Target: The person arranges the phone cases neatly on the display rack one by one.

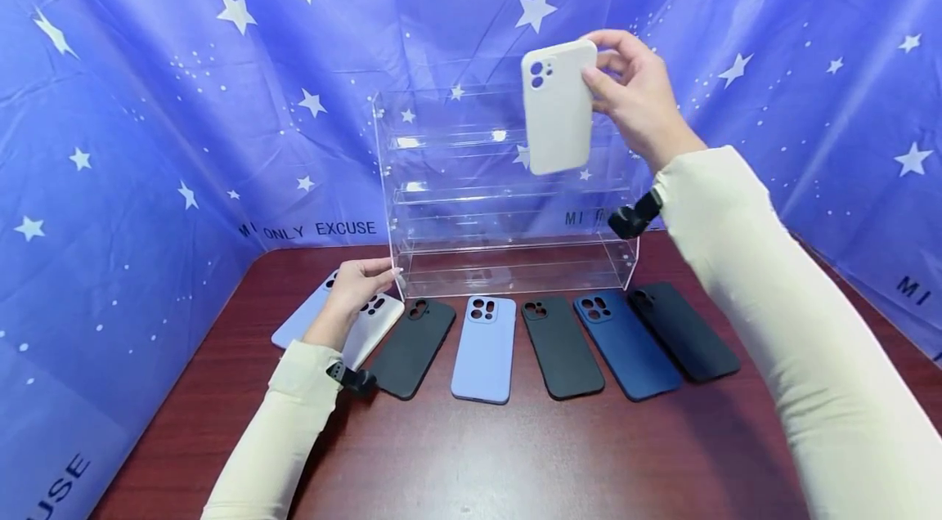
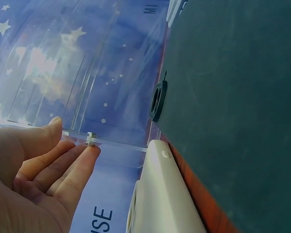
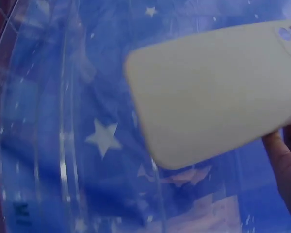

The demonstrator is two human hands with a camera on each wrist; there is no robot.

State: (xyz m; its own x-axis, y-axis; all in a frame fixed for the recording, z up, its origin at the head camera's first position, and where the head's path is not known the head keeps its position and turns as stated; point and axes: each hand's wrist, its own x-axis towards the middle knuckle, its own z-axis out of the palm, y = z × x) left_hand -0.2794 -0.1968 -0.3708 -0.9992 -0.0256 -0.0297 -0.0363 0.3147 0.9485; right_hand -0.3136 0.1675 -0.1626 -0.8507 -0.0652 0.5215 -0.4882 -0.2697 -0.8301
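My right hand (image 1: 640, 95) grips a white phone case (image 1: 559, 111) by its right edge, thumb on the back face and fingers behind. The case is held upright in the air before the upper tiers of a clear acrylic display rack (image 1: 508, 283). In the right wrist view the white case (image 3: 213, 97) fills much of the picture, camera cutouts toward the hand. Low on the rack's left side, my left hand (image 1: 356, 287) holds the side panel's edge. The left wrist view has the thumb and fingers of that hand (image 2: 48, 165) on either side of the panel, near a small metal screw (image 2: 90, 139).
Several phone cases lie in a row before the rack: a light blue case (image 1: 483, 356), a dark green case (image 1: 562, 348), a navy case (image 1: 629, 348) and a black case (image 1: 684, 332) among them. My left forearm partly covers another white case (image 1: 375, 328). A starry blue curtain (image 1: 184, 95) hangs behind.
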